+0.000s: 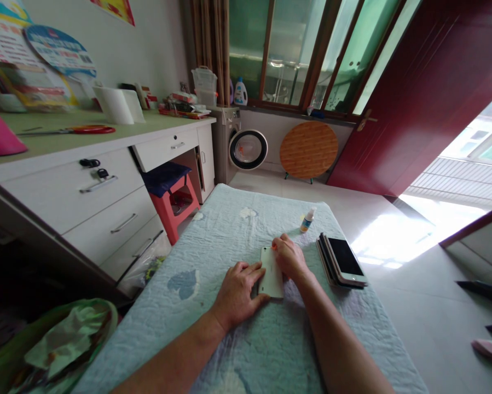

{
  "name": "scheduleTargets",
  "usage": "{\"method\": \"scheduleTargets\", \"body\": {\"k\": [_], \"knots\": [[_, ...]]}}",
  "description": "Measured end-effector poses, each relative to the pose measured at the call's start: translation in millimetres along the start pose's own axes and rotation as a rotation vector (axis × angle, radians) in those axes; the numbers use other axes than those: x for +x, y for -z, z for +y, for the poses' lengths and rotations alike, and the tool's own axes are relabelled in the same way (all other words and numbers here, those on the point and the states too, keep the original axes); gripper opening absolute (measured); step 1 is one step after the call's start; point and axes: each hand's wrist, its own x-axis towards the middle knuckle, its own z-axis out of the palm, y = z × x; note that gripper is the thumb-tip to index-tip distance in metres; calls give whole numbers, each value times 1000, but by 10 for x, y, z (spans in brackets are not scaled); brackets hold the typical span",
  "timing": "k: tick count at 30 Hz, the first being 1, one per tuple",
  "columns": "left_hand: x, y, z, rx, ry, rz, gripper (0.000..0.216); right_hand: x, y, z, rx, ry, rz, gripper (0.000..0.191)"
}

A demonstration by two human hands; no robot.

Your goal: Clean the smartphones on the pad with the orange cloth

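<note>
A white smartphone lies back up on the light blue quilted cover, its camera end away from me. My left hand grips its left side, with the fingertips on the edge and the thumb at the near corner. At the far right edge of the phone, my right hand is closed, its fingers bent down. Bits of orange show at those fingers; what they belong to is mostly hidden. To the right lies a stack of phones, the top one screen up. A small spray bottle stands beyond my right hand.
Left, a long desk bears a paper roll and red-handled scissors. Under it stands a red stool. A filled waste bin sits at lower left. Behind are an open washing machine door and a round wooden tabletop.
</note>
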Motion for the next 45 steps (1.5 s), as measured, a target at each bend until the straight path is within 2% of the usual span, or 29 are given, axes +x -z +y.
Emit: {"method": "scheduleTargets", "body": {"k": [8,21,45], "knots": [[-4,26,26,-7,13,-10,57,16,-15,-222,-18,120,-29,27],[-12,-2,15,-6,2,-1,58,37,-62,-209,2,163,-6,32],[-18,-25,-2,24,2,21,58,-99,-27,23,-13,-122,47,28]]}}
